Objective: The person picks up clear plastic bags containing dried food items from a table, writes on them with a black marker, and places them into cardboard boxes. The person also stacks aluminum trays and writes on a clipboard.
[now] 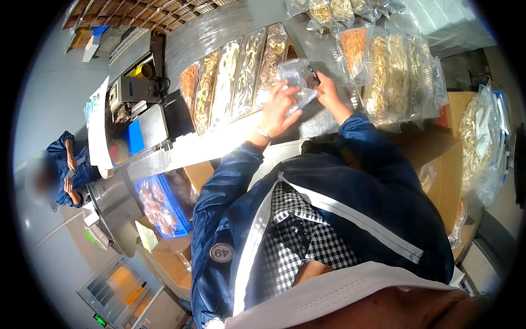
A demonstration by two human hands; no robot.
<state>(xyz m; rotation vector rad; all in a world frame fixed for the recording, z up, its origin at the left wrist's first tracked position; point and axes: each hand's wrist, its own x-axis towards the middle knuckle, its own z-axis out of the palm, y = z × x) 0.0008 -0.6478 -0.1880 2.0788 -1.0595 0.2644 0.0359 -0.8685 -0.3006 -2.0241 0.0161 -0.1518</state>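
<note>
A clear plastic bag [296, 71] hangs between my hands, over the front right corner of a sectioned tray [241, 77]. My left hand [280, 112] has its fingers bent against the bag's near left side and appears to grip it. My right hand [329, 93], at the bag's right edge, is closed with a small black object [314, 75] at its fingertips; its kind is too small to make out. Long bagged rows of dried goods fill the tray: orange shreds [188, 82], yellowish pieces [206, 88], white strips [226, 79], pale slices [249, 71] and brown slices [272, 57].
Filled bags [392, 71] lie to the right, one with orange shreds [353, 49]. More bags [334, 11] are at the back. Left of the tray stands a grey machine [129, 94]. A blue basket [183, 211] and cardboard boxes [446, 192] sit below the table. Another person [71, 167] works far left.
</note>
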